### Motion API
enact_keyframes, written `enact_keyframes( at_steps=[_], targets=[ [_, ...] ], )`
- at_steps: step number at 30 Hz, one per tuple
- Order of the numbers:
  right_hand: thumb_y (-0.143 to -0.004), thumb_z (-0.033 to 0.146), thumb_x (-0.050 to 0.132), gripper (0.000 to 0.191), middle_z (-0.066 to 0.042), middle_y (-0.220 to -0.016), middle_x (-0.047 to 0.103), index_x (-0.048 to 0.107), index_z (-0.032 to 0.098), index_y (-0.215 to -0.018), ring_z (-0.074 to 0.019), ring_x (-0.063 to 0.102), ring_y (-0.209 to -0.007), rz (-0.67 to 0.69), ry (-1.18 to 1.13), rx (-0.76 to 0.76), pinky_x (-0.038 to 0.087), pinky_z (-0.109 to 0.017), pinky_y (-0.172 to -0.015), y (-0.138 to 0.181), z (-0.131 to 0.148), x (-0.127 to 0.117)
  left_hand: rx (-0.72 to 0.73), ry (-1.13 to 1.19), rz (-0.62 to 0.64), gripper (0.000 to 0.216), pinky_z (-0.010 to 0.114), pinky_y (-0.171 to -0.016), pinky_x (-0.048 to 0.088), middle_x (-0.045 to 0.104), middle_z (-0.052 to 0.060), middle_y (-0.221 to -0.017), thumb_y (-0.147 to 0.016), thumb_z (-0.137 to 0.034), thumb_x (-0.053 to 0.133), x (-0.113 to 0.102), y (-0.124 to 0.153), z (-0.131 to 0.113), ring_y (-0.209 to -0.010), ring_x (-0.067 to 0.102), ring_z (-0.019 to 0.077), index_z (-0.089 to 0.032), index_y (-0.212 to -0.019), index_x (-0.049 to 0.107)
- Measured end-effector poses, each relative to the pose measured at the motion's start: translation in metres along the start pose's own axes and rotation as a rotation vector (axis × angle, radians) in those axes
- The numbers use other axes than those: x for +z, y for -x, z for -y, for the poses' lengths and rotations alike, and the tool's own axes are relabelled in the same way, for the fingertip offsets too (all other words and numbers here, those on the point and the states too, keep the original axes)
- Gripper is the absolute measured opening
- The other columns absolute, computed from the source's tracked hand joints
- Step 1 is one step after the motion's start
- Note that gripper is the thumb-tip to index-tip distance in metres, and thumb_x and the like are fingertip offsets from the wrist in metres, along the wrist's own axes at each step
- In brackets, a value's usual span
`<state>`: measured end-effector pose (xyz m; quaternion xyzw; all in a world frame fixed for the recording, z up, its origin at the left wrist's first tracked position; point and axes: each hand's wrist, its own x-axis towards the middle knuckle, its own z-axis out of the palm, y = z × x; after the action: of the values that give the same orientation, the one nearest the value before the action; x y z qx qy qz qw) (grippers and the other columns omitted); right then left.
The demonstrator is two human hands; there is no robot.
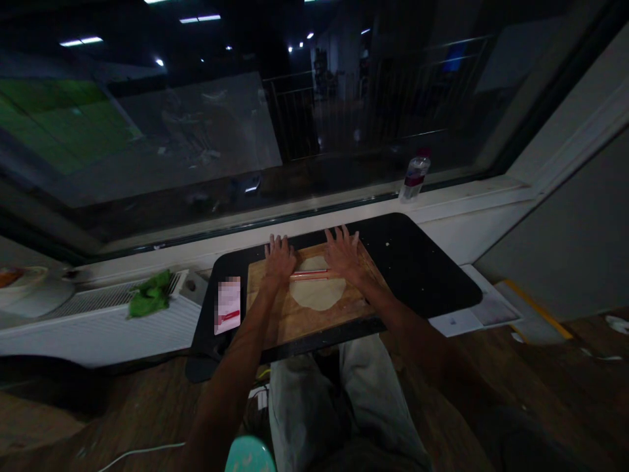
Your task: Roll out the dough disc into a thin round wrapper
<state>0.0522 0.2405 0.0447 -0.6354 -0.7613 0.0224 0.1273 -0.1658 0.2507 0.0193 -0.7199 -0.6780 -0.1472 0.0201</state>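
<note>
Both the left hand [279, 258] and right hand [344, 252] lie flat, fingers spread, on a thin rolling pin [314, 275] over the dough round [317, 292] on the wooden board [299, 318] — uneven palm pressure could tear it thin or stick it down.

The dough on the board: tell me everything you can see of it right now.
The dough is a pale, thin, roughly round sheet lying flat on the wooden board. A slim reddish rolling pin lies across its far edge, with the left hand and right hand pressed flat on the pin's ends. Its near half is bare. Surface detail is too dim to tell.
</note>
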Motion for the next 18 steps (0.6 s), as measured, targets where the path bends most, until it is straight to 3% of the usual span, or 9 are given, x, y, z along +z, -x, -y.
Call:
enact_keyframes(
  at_steps=[5,9,18],
  targets=[
    [-0.109,0.028,0.046,0.078,-0.027,-0.189,0.028,0.028,0.012,-0.184,-0.0492,0.014,-0.178,0.142,0.006,-0.002,0.012,-0.087,-0.134,0.012,0.001,0.008,-0.009,-0.04,0.108,0.068,0.065,-0.141,0.032,0.039,0.026,-0.185,-0.115,-0.036,0.035,0.002,0.016,-0.003,-0.178,0.023,0.0405,-0.003,-0.175,0.041],
    [-0.11,0.032,0.046,0.081,-0.025,-0.191,0.022,0.023,0.016,-0.185,-0.0479,0.012,-0.179,0.223,-0.005,0.015,0.012,-0.088,-0.133,0.025,0.005,0.007,0.014,-0.062,0.143,0.071,0.063,-0.142,0.029,0.036,0.025,-0.186,-0.112,-0.032,0.039,-0.003,0.034,-0.005,-0.179,0.022,0.0395,-0.002,-0.177,0.037],
    [-0.113,0.035,0.044,0.07,-0.018,-0.19,0.031,0.041,0.019,-0.181,-0.0433,0.016,-0.179,0.094,0.01,-0.067,0.002,-0.079,-0.139,0.073,0.015,0.011,0.048,-0.075,0.041,0.073,0.063,-0.142,0.03,0.039,0.024,-0.185,-0.106,-0.024,0.046,-0.013,0.091,-0.01,-0.179,0.023,0.0391,-0.007,-0.176,0.04]
  ],
)
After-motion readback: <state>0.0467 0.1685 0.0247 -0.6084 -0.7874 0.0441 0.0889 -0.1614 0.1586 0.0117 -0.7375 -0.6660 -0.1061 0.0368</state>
